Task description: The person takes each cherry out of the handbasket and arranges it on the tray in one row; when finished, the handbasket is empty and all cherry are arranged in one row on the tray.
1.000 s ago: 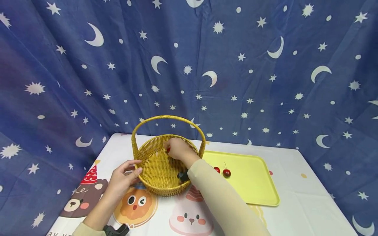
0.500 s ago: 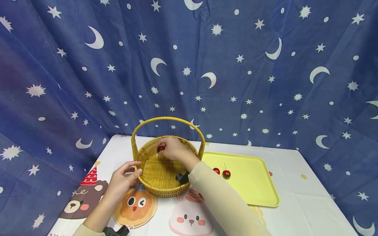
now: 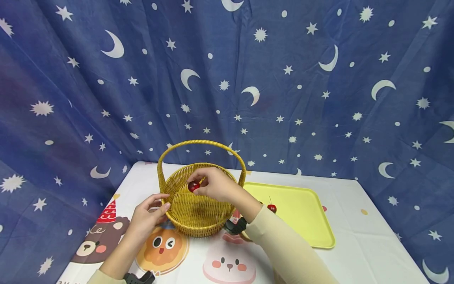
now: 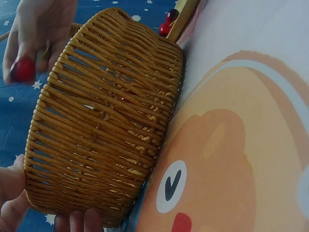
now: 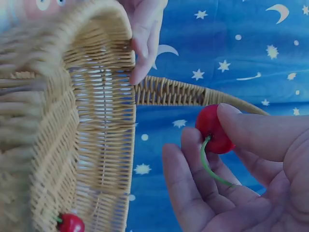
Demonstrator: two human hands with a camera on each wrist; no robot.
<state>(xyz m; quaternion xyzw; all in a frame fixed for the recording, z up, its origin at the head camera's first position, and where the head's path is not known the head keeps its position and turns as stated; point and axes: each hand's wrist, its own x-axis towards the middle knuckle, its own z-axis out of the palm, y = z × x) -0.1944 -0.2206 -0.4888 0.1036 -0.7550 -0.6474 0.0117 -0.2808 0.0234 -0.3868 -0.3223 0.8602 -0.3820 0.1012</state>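
Observation:
A woven wicker basket (image 3: 196,209) with a tall arched handle (image 3: 202,141) stands on the table. My left hand (image 3: 147,213) grips its left rim, the thumb (image 4: 10,182) and fingers (image 4: 79,221) showing at the wall in the left wrist view. My right hand (image 3: 216,183) pinches a red cherry (image 3: 193,186) over the basket; its green stem (image 5: 208,166) hangs towards the palm in the right wrist view. Another cherry (image 5: 71,223) lies inside the basket there, and is not visible in the head view.
To the basket's right lies a yellow tray (image 3: 305,221). On it is a cherry (image 3: 272,208) with an upright stem; a second is mostly hidden by my right arm. The printed tablecloth (image 3: 358,240) meets a blue starry curtain (image 3: 319,98) behind.
My right hand has lifted the cherry from deep in the basket, shifting it left and then slightly nearer to me. My left hand has stayed at the rim.

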